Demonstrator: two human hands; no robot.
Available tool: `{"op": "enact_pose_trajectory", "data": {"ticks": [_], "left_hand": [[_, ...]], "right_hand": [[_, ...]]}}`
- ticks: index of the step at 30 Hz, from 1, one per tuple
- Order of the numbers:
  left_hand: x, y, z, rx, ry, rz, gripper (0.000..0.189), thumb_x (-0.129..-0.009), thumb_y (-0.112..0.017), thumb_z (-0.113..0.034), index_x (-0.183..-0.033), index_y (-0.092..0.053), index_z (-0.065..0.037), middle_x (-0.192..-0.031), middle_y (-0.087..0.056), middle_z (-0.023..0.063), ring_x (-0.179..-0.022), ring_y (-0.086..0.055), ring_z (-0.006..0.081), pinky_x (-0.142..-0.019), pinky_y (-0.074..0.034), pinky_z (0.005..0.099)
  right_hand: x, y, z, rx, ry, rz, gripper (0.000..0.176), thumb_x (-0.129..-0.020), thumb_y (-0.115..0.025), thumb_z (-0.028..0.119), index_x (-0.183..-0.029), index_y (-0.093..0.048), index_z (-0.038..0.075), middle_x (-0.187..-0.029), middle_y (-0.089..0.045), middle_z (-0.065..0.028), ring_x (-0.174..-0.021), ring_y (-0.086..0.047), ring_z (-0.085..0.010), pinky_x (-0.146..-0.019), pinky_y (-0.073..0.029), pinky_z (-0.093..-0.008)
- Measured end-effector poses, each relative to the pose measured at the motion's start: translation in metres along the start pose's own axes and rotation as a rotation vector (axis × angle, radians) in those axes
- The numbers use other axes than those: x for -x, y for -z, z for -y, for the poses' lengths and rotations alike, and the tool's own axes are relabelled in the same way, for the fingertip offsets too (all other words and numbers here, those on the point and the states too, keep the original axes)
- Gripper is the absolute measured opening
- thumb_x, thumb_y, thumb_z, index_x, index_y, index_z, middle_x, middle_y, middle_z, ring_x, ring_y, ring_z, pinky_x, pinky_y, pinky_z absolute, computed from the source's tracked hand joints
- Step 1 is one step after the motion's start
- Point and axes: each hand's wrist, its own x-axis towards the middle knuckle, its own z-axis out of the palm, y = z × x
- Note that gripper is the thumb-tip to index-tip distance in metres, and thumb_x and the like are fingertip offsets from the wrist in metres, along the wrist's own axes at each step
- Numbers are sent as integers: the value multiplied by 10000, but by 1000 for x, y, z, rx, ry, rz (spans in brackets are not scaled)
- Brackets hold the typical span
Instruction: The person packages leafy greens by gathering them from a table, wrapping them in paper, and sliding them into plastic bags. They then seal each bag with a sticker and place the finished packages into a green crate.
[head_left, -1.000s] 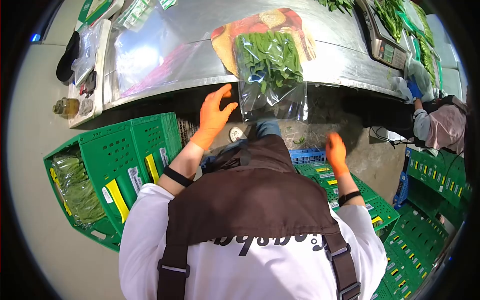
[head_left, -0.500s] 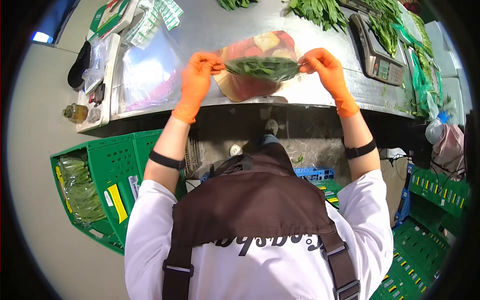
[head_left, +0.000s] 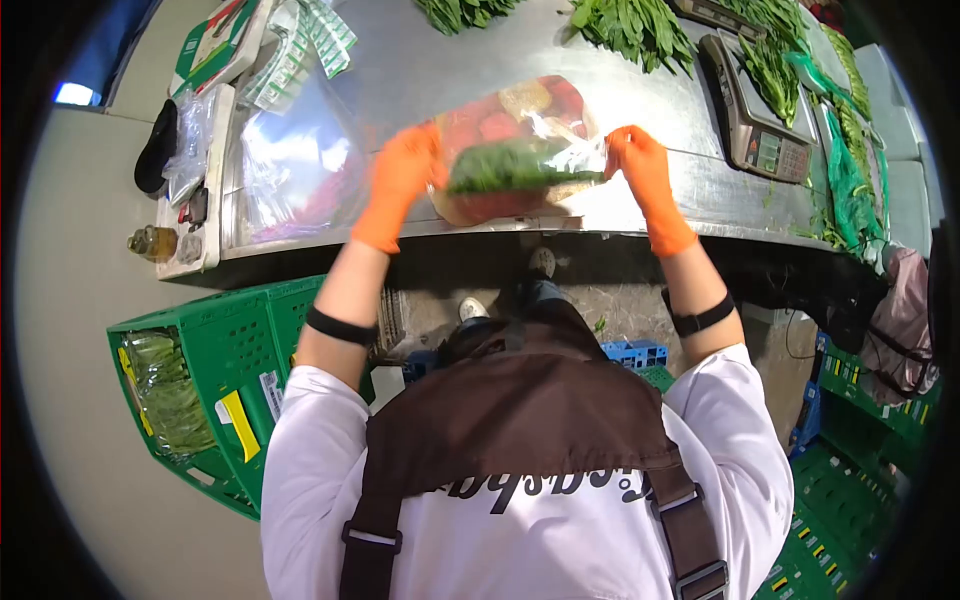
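Note:
A clear plastic bag of green leaves [head_left: 505,165] is stretched between my two orange-gloved hands, over a patterned board [head_left: 490,118] on the steel table. My left hand [head_left: 408,165] pinches the bag's left end. At the other end, my right hand [head_left: 637,160] is closed on the clear plastic. The bag is slightly blurred, and the plastic near its right end shines with glare.
Flat clear bags [head_left: 295,165] and label strips [head_left: 300,50] lie left on the steel table [head_left: 400,60]. Loose greens [head_left: 635,32] and a scale [head_left: 765,145] are at the back right. Green crates [head_left: 230,345] stand below the table's left end.
The bag has moved slightly toward me and turned, with more shiny plastic showing at its right end. Both hands have come lower in the view and still hold it.

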Motion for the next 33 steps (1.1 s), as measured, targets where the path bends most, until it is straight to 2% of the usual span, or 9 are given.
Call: {"op": "enact_pose_trajectory", "data": {"ticks": [3,8,11,14,18,22,24,27,33], "left_hand": [[35,-37,94,-238,245,139,319,-914,-505,-293,-812,-606,-9,-607,-600,98,-477,-573,188,-458,-425,335],[71,-53,87,-75,514,178,297,-889,-558,-291,-814,-600,-7,-595,-585,109,-512,-584,217,-499,-436,357],[67,-63,18,-481,-84,-282,216,-856,-605,-250,-839,-619,-35,-666,-620,97,-614,-614,239,-555,-461,351],[57,-91,-31,-554,-936,250,274,-855,-586,-193,-1121,-611,-132,-1007,-651,85,-1025,-571,317,-942,-380,460],[31,-112,43,-855,-691,423,370,-872,-555,-225,-1237,-547,-167,-1238,-567,55,-1250,-413,337,-1039,-233,517],[19,-108,41,-795,-519,549,392,-869,-552,-294,-1222,-551,-124,-1306,-516,51,-1294,-358,318,-1029,-213,568],[10,-105,49,-799,-527,607,450,-854,-576,-317,-1260,-520,-131,-1338,-485,61,-1312,-333,325,-1043,-192,569],[3,-85,46,-707,-548,725,618,-802,-637,-374,-1340,-440,-144,-1404,-408,88,-1349,-271,338,-1065,-151,574],[5,-21,53,-818,-612,904,880,-691,-736,-322,-1432,-296,-145,-1489,-261,123,-1392,-171,340,-1090,-89,573]], "right_hand": [[58,12,-78,355,-394,30,255,-849,-540,183,-694,-576,-16,-539,-581,-92,-478,-567,-163,-486,-455,-288],[92,12,-116,-97,-490,-104,131,-776,-561,60,-664,-543,-5,-504,-545,-81,-388,-495,-131,-385,-384,-265],[85,10,-103,-134,-618,-97,117,-783,-558,89,-713,-547,-4,-509,-539,-86,-381,-474,-142,-373,-367,-258],[80,11,-96,-220,-707,-47,124,-783,-549,105,-721,-549,-3,-517,-552,-105,-379,-480,-151,-371,-356,-251],[70,44,-73,-316,-905,120,132,-778,-543,110,-809,-593,-8,-576,-599,-104,-410,-536,-164,-370,-347,-252],[68,38,-33,403,-2,-273,205,-823,-557,105,-1002,-611,20,-897,-674,-120,-816,-672,-259,-655,-519,-301],[71,6,13,444,369,87,455,-772,-645,212,-1188,-531,65,-1161,-583,-130,-1101,-553,-307,-875,-463,-397],[79,-15,-24,901,272,467,967,-611,-799,335,-1403,-288,118,-1461,-248,-169,-1334,-230,-416,-1040,-291,-530],[91,-13,-64,721,195,165,891,-651,-756,280,-1394,-304,83,-1422,-287,-241,-1272,-341,-437,-1006,-383,-447]]}}
